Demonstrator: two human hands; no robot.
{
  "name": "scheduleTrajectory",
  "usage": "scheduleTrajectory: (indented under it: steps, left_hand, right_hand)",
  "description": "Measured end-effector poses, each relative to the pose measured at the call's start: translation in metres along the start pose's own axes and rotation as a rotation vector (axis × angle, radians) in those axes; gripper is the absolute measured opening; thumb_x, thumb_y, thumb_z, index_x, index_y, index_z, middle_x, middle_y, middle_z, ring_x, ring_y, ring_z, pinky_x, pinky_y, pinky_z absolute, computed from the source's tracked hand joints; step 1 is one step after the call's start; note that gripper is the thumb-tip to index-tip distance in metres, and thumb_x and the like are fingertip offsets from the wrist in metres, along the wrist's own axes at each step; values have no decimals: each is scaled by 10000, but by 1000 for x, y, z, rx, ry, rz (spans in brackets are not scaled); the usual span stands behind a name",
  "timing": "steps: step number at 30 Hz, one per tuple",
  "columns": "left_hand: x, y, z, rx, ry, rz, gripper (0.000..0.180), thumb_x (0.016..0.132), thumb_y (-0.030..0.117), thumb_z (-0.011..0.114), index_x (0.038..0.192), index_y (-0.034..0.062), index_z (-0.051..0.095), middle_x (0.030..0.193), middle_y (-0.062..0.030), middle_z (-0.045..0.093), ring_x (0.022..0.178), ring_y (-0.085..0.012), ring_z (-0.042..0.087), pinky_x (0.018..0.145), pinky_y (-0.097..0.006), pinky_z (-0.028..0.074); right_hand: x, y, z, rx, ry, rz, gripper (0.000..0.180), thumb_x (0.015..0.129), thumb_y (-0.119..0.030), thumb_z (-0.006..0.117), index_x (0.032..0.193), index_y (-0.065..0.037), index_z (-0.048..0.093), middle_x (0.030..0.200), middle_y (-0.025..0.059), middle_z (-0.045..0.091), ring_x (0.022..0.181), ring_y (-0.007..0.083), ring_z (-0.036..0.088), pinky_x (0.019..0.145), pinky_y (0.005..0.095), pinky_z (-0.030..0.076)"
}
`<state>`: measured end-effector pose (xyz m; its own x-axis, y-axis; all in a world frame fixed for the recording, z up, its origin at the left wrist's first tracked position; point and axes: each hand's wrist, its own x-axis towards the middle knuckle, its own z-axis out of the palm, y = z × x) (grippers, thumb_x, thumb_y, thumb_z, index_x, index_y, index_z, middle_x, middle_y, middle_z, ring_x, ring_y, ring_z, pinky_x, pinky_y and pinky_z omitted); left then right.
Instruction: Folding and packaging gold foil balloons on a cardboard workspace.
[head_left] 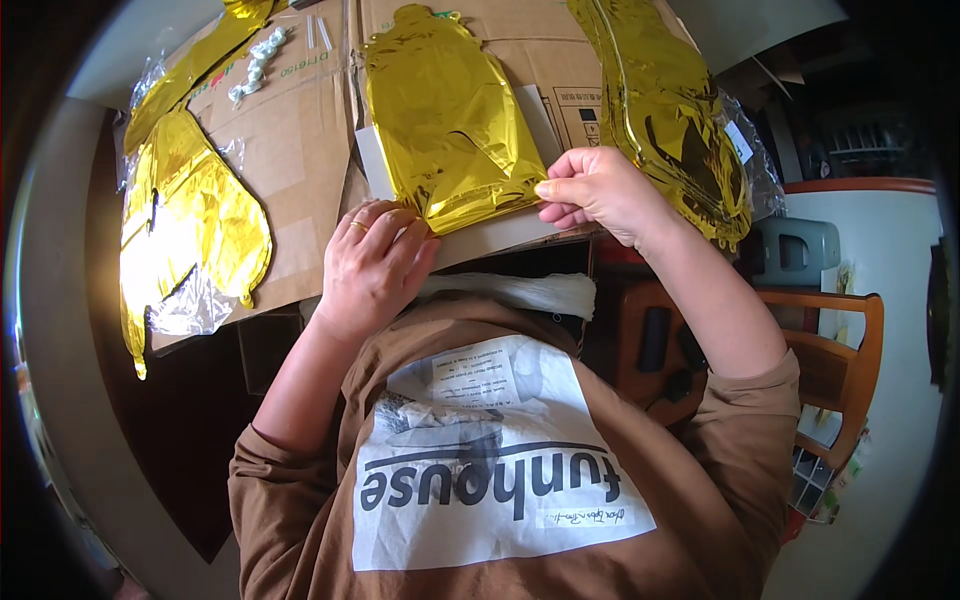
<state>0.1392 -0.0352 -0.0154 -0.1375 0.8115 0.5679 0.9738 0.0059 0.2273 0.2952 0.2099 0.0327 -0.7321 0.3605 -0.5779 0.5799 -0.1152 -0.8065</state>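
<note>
A flat, uninflated gold foil balloon [445, 115] lies on flattened brown cardboard [295, 140] in front of me. My left hand [372, 262], with a ring on one finger, grips the balloon's near left corner. My right hand [595, 190] pinches the balloon's near right edge between thumb and fingers. Both hands hold the same lower edge of the balloon, about a hand's width apart.
Another gold foil balloon [190, 215] with clear plastic wrap lies at the left, and a third [665, 105] at the right. A white twisted cord [258, 62] rests at the far left. A wooden chair [835, 350] stands to my right. White string bundle [520, 292] lies by my chest.
</note>
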Motion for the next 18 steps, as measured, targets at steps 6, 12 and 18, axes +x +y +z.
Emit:
scheduleTrajectory:
  steps: [6, 12, 18]
  left_hand:
    - [0, -1, 1, -29, 5, 19, 222, 773, 49, 804, 965, 52, 692, 976, -76, 667, 978, -279, 688, 876, -411, 573]
    - [-1, -2, 3, -47, 7, 17, 221, 774, 44, 801, 968, 52, 695, 978, -77, 666, 990, -280, 689, 874, -411, 575]
    - [0, -2, -1, -83, -2, 9, 198, 786, 41, 788, 965, 55, 704, 968, -78, 673, 1024, -294, 683, 891, -422, 554]
  right_hand:
    - [2, 2, 5, 24, 78, -22, 252, 948, -171, 719, 1069, 2, 582, 932, 90, 675, 783, 144, 704, 677, 266, 594]
    - [7, 1, 12, 33, 161, -40, 190, 943, -105, 697, 1053, 13, 595, 915, 110, 690, 739, 157, 704, 593, 250, 566]
    - [7, 6, 14, 30, 198, -54, 201, 942, -86, 683, 1088, 7, 581, 942, 116, 690, 770, 168, 704, 627, 268, 567]
